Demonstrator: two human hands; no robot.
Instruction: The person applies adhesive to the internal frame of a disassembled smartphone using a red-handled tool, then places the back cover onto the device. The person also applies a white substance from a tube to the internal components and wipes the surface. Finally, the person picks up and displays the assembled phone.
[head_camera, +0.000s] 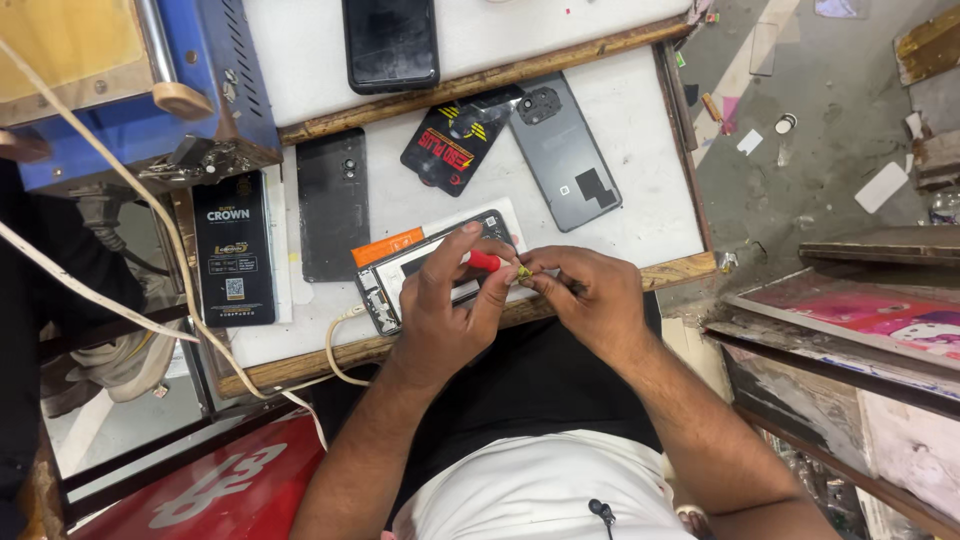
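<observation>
My left hand (445, 300) grips a small screwdriver with a red handle (484, 261), its tip pointing right. My right hand (585, 290) pinches the yellowish tip end (523, 271) of the tool between thumb and fingers. Both hands hover over an opened phone frame (385, 290) that lies on the white worktop (640, 190) near its front wooden edge. An orange strip (388, 247) lies along the frame's top edge. My hands cover most of the frame's right half.
A grey phone back cover (565, 150), a black-and-red case (455, 145), a dark back panel (332, 205) and a black box (234, 250) lie on the worktop. A black phone (391, 42) rests on the shelf behind. A blue machine (130, 90) stands at left, with white cables (120, 180).
</observation>
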